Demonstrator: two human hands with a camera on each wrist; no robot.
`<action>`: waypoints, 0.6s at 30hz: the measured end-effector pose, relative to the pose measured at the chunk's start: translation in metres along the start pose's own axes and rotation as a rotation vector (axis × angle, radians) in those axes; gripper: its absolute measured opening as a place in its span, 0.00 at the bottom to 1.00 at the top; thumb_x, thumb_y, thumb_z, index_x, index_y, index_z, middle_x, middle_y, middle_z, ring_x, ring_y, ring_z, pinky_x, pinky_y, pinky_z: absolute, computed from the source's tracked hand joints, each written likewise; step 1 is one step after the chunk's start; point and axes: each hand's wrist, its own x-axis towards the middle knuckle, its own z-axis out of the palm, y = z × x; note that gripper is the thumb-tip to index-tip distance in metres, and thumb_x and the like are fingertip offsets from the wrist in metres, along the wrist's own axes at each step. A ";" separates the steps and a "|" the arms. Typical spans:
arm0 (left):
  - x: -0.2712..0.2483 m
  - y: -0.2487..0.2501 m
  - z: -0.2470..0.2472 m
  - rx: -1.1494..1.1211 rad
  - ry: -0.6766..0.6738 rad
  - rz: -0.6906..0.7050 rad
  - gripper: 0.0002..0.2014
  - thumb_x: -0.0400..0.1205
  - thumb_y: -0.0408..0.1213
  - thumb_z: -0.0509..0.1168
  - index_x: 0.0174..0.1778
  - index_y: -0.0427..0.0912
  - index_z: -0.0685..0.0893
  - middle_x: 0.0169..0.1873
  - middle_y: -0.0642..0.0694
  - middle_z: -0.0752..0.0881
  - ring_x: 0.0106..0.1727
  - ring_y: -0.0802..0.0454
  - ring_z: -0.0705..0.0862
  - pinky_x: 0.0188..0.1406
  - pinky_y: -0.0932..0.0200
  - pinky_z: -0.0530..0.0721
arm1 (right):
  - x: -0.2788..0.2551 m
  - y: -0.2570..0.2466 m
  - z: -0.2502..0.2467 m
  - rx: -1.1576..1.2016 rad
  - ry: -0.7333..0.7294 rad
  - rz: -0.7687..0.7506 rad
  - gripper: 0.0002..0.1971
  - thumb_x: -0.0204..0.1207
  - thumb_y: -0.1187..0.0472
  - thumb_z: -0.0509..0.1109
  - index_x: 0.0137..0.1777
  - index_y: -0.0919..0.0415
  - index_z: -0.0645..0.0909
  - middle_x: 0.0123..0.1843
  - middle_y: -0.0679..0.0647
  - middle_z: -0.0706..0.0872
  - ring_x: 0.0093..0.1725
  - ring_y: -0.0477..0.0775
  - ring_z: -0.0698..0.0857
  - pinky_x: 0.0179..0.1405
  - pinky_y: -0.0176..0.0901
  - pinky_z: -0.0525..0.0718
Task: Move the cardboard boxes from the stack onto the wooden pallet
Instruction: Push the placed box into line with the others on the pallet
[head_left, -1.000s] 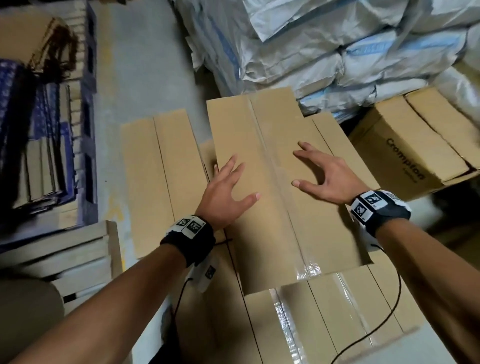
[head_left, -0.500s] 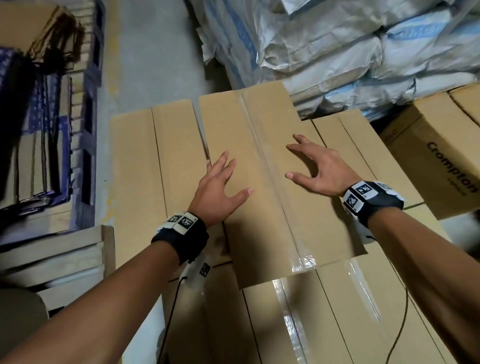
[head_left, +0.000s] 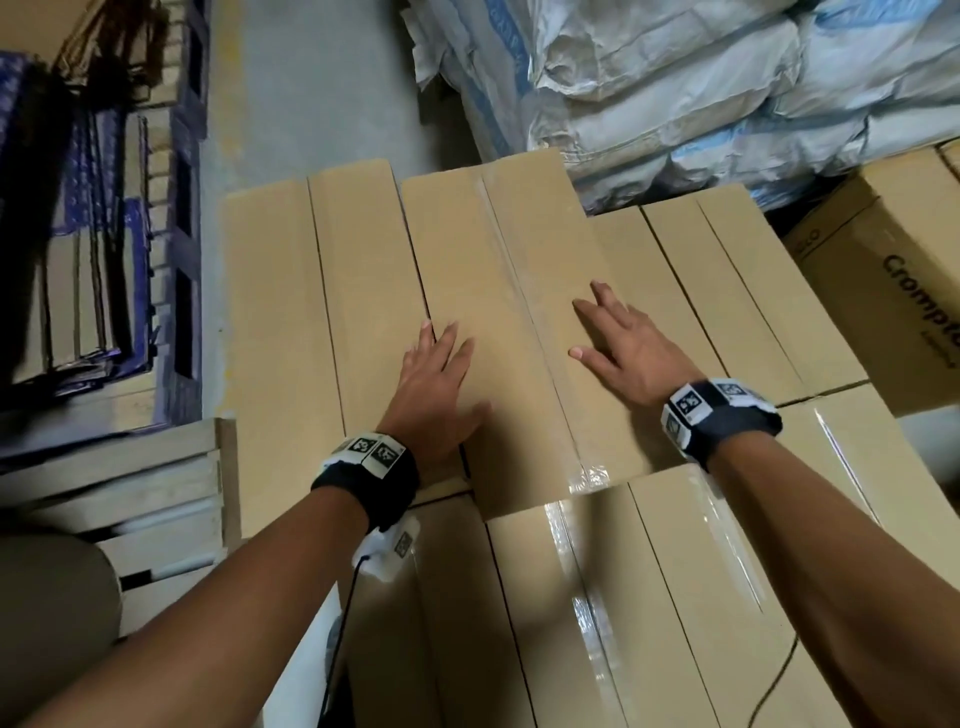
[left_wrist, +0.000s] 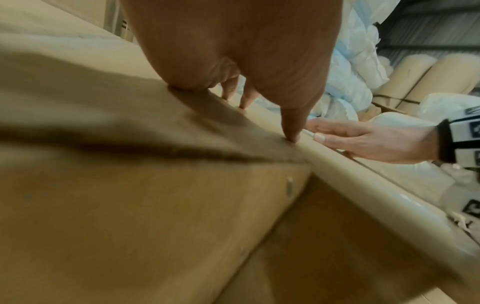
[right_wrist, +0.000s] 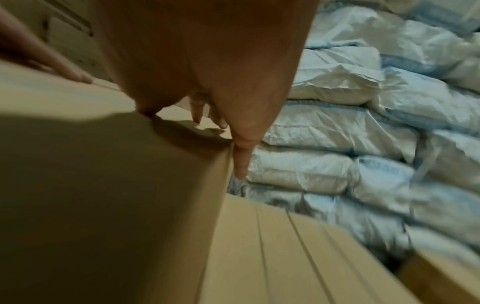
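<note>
A long taped cardboard box (head_left: 498, 291) lies on top of the stack of like boxes (head_left: 691, 571). My left hand (head_left: 441, 374) lies flat on its near left part, fingers straight and reaching its left edge. My right hand (head_left: 613, 338) rests flat right of the tape seam. In the left wrist view the left hand (left_wrist: 246, 61) touches the box top (left_wrist: 130, 127) with its thumb. In the right wrist view the right hand (right_wrist: 207, 61) lies on the box (right_wrist: 103, 185), its little finger hanging over the right edge. The wooden pallet (head_left: 156, 483) sits low at the left.
White woven sacks (head_left: 727, 93) are piled behind the stack at the back right. A printed carton (head_left: 893, 291) stands at the right. Blue crates with flat cardboard (head_left: 93, 234) line the left, and a strip of concrete floor (head_left: 311, 93) runs between them and the stack.
Both hands, which hovered with spread, arched fingers over the top box, have come down flat on it. My view has closed in on the stack.
</note>
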 end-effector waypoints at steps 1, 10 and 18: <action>-0.011 0.000 0.004 0.014 -0.008 0.010 0.47 0.84 0.67 0.64 0.93 0.47 0.53 0.93 0.46 0.42 0.92 0.41 0.33 0.90 0.33 0.42 | -0.015 -0.003 0.002 0.016 -0.026 0.030 0.38 0.85 0.28 0.54 0.91 0.41 0.51 0.95 0.42 0.40 0.87 0.77 0.62 0.76 0.81 0.75; -0.076 0.017 0.021 0.186 -0.185 -0.009 0.69 0.66 0.85 0.65 0.93 0.48 0.44 0.92 0.45 0.35 0.90 0.36 0.30 0.88 0.26 0.42 | -0.113 -0.023 0.012 0.095 -0.197 0.150 0.54 0.74 0.21 0.64 0.92 0.34 0.37 0.89 0.34 0.23 0.83 0.80 0.64 0.72 0.81 0.77; -0.075 0.021 0.028 0.194 -0.194 -0.019 0.70 0.67 0.80 0.70 0.93 0.44 0.42 0.92 0.45 0.34 0.91 0.36 0.31 0.89 0.28 0.41 | -0.113 -0.021 0.005 0.020 -0.315 0.096 0.68 0.61 0.19 0.75 0.91 0.34 0.32 0.86 0.37 0.16 0.84 0.84 0.60 0.69 0.84 0.78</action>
